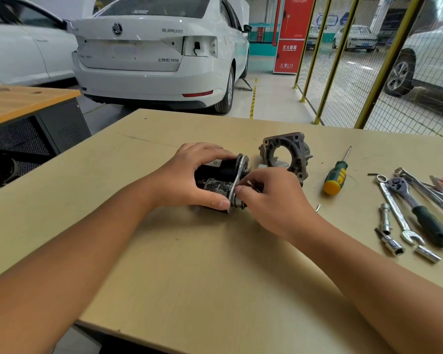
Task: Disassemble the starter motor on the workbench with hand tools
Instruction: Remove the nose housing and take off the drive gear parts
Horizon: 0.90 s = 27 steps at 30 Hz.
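- The black, two-cylinder starter motor body [219, 178] with its bright metal end plate lies on its side near the middle of the pale wooden workbench [189, 264].
- The left hand [189, 175] wraps over the motor from the left, fingers curled across the top and thumb pressed along the near side against the plate.
- The right hand [274, 198] sits just right of the plate, fingertips pinched together on a small metal piece [252, 185] at the plate's face; what that piece is cannot be told.
- A grey cast-metal nose housing [285, 155] with a round opening stands apart, just beyond the right hand.
- Right of it lies a green-and-yellow-handled screwdriver [335, 175], tip pointing far.
- Farther right lie a ratchet with a dark green grip [420, 213], a chrome combination spanner [397, 213] and several chrome sockets [391, 241].
- A white saloon car [159, 52] is parked beyond the bench.
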### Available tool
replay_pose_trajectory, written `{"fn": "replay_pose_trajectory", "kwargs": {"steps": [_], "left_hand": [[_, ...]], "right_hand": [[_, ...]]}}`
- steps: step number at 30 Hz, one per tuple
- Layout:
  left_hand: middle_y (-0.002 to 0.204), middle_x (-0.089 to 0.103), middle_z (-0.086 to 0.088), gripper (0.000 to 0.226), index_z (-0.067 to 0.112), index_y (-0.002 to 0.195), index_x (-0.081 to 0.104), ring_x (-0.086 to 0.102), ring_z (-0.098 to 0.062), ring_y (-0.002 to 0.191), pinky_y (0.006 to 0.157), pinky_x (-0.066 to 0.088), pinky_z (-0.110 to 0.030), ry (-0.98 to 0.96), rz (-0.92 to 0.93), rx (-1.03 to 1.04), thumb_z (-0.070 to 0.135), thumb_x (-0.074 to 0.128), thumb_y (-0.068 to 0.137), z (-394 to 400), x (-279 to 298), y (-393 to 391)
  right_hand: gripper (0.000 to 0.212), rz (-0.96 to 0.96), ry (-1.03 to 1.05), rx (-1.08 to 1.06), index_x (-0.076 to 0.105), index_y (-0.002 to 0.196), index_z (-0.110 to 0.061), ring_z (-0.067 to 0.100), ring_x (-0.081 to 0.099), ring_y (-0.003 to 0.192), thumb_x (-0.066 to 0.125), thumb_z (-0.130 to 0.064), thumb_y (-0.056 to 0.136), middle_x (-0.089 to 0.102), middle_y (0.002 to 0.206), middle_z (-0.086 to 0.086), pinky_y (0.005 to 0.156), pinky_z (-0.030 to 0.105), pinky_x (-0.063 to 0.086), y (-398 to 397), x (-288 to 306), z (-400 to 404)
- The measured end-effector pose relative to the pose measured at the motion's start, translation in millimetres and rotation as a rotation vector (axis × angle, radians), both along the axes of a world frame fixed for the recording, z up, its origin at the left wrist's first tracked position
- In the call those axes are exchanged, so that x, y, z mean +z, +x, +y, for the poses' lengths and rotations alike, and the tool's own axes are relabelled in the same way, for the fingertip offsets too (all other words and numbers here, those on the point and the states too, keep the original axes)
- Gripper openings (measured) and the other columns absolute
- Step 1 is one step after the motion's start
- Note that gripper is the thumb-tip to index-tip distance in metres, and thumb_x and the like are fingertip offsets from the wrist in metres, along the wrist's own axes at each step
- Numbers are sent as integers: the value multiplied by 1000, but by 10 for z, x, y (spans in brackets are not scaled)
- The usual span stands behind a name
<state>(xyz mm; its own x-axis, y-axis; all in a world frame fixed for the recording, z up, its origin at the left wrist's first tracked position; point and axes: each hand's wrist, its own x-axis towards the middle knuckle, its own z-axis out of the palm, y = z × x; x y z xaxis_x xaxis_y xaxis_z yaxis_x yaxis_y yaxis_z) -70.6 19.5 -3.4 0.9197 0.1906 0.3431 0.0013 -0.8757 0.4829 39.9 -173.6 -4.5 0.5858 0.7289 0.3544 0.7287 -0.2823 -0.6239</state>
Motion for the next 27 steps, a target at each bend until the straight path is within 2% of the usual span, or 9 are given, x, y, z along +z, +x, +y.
{"fn": "replay_pose_trajectory", "kwargs": {"steps": [4,8,13,18,27], "left_hand": [[136,38,49,89,70,133,47,28,7,139,106,22,-11,-6,2,0,79,80,51,-3,3,-3],[137,38,47,93,65,137,48,31,1,141,108,22,-14,-3,3,3,79,80,51,6,-4,0],[136,38,48,92,65,137,48,31,2,141,108,23,-14,-5,3,-1,79,80,51,8,-5,-2],[133,37,52,88,68,133,49,29,8,138,106,21,-9,-10,-2,-8,79,80,51,5,8,-4],[135,39,48,91,64,136,48,30,7,138,107,22,-10,-18,16,-12,79,80,52,16,4,-1]], "right_hand": [[26,-99,-40,-11,69,75,-15,18,53,62,60,-29,95,58,65,1,51,31,32,-33,-10,18],[18,-29,-2,-9,73,82,-12,17,57,70,67,-27,91,63,73,2,61,34,44,-4,-4,38],[5,71,47,-4,74,79,-19,9,55,62,74,-22,82,63,68,-5,56,26,43,3,-2,31],[11,43,38,-4,75,82,-15,16,60,69,70,-25,84,66,74,1,63,35,51,2,-19,28],[14,3,32,13,75,84,-15,15,59,68,67,-26,88,66,73,1,62,34,49,30,-27,22]]}}
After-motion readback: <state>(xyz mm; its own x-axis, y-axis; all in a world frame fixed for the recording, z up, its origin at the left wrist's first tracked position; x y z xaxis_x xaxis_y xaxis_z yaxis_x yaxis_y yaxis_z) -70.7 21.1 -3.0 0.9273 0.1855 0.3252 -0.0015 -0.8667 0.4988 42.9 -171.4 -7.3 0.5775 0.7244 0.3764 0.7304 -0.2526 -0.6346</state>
